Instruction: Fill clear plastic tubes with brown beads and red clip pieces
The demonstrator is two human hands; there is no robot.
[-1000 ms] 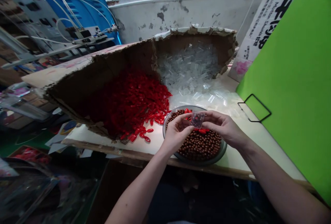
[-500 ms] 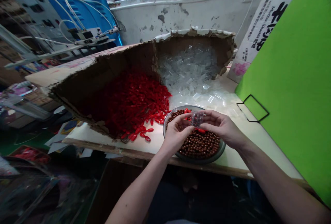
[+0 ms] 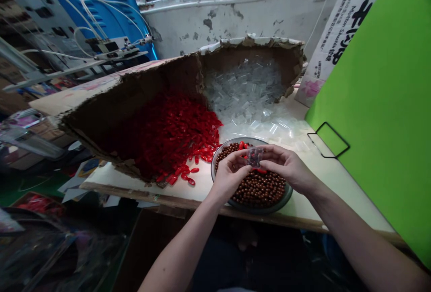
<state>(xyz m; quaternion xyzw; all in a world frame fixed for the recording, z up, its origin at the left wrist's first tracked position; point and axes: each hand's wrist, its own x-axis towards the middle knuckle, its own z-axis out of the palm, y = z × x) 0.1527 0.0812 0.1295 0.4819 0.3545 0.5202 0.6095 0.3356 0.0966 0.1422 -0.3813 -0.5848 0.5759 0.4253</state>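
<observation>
Nudged left, clear box (image 3: 255,157) pinched between left hand (image 3: 230,176) and right hand (image 3: 286,166), over brown beads (image 3: 259,188)

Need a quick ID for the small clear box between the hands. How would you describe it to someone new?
Start at the torn cardboard box full of red pieces and clear plastic bits. In front of it sits a round bowl of brown beads. Just above the bowl, the left hand and right hand pinch the small clear box, the only see-through thing held, with dark contents showing.
</observation>
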